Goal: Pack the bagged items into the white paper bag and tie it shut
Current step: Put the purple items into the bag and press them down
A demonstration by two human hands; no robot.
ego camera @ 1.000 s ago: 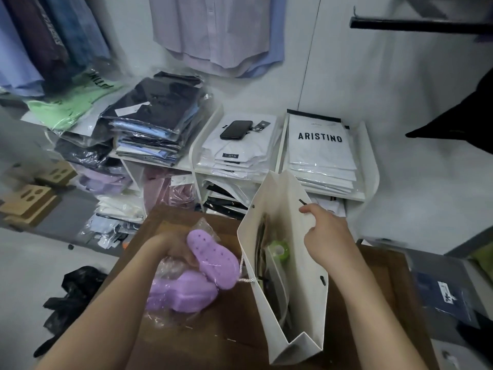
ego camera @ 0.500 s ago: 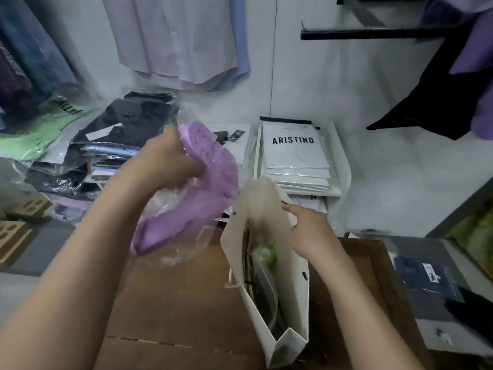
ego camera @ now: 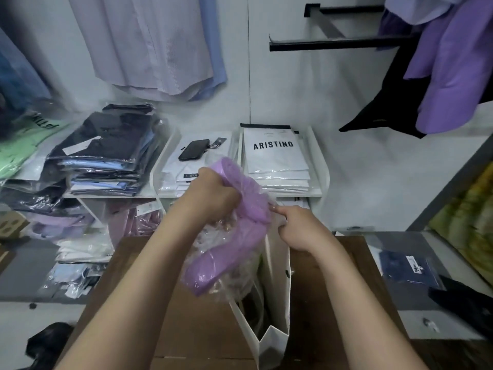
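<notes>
The left hand (ego camera: 210,194) had its fingers clamped on the bagged purple shoes (ego camera: 229,236), held over the mouth of the white paper bag (ego camera: 277,276) (standing mid-desk (ego camera: 192,316)); the right hand (ego camera: 298,228) pinched the bag's far rim.

Bagged purple shoes (ego camera: 232,241) fill the white paper bag (ego camera: 277,284) mouth; table (ego camera: 186,316) leftward clear.

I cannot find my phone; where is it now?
The phone lies on white folded shirts, left of the ARISTINO stack, beyond both hands.
</notes>
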